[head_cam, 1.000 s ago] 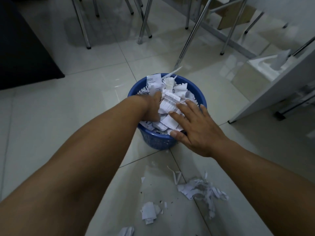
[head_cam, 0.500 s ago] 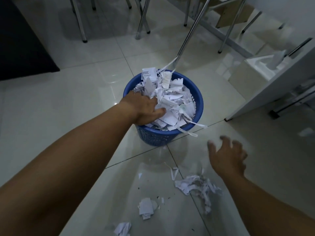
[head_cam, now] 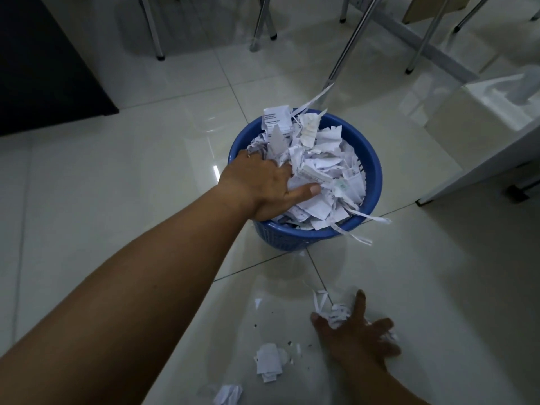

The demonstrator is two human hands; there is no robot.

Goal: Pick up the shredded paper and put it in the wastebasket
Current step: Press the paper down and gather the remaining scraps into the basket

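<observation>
A round blue wastebasket (head_cam: 375, 168) stands on the tiled floor, heaped with white shredded paper (head_cam: 318, 168); a few strips hang over its near rim. My left hand (head_cam: 263, 184) presses down on the heap at the basket's left side, thumb stretched out, fingers sunk into the paper. My right hand (head_cam: 358, 334) lies low on the floor near the bottom of the view, fingers spread over a small pile of shreds (head_cam: 337, 314). Two more scraps lie on the floor: one clump (head_cam: 267, 362) to the left of that hand, another (head_cam: 229, 394) at the bottom edge.
Metal chair and table legs (head_cam: 349, 42) stand behind the basket. A white cabinet edge (head_cam: 479, 171) runs along the right. A dark mat or panel (head_cam: 43, 68) fills the upper left. Small dark crumbs dot the tiles near the scraps.
My right hand left the basket, swung down to the floor and now covers the pile of shreds. My left hand stayed pressing the paper in the basket.
</observation>
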